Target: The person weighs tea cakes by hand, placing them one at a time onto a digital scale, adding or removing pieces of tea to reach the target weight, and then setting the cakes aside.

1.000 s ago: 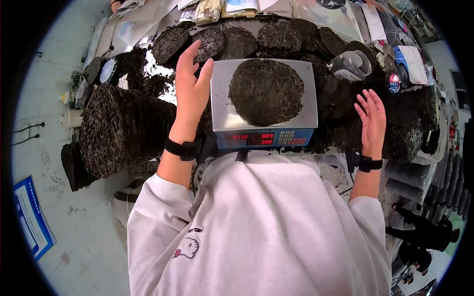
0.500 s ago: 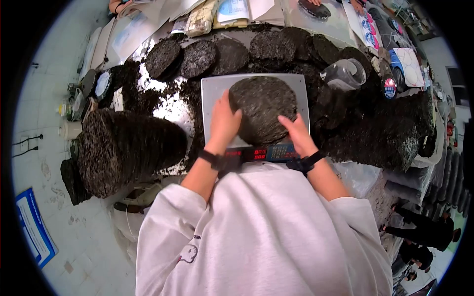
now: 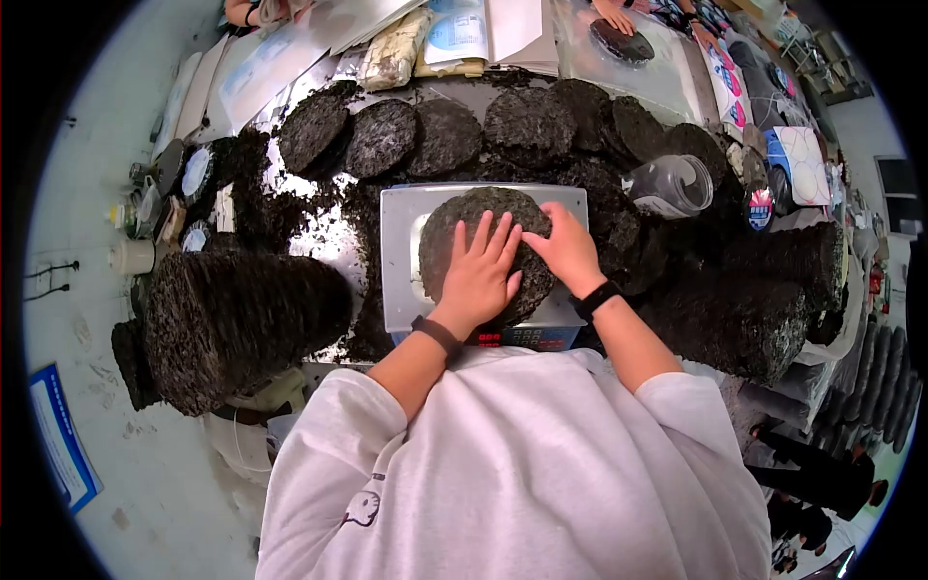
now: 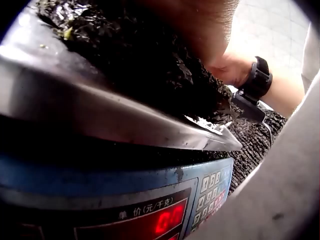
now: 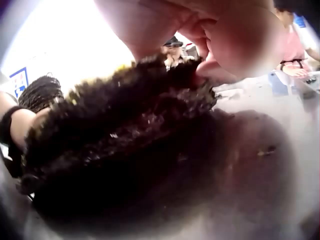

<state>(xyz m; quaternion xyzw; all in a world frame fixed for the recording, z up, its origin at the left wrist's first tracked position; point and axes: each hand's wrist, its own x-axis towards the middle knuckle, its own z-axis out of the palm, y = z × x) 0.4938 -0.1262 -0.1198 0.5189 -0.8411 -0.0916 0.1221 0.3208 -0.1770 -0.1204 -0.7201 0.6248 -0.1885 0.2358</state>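
A round, dark cake of dried seaweed (image 3: 449, 222) is over the steel pan (image 3: 399, 290) of an electronic scale. My left hand (image 3: 478, 275) lies on top of the cake with its fingers spread straight. At the right edge, my right hand (image 3: 572, 253) pinches the cake, thumb on top. In the right wrist view, the rim of the seaweed cake (image 5: 120, 125) is tilted, with a dark reflection on the pan below. The left wrist view has the cake (image 4: 145, 70) above the pan's edge and the scale's red display (image 4: 167, 220), partly cut off.
More seaweed cakes (image 3: 382, 137) line the far side. Tall stacks lie sideways at left (image 3: 242, 324) and right (image 3: 744, 319). A clear plastic jar (image 3: 672, 186) stands behind the scale to the right. Another person's hand (image 3: 614, 16) touches a dark disc at the top.
Both hands came in from either side of the scale to the seaweed cake. The left hand moved from its left edge onto its top; the right hand shifted up along its right edge.
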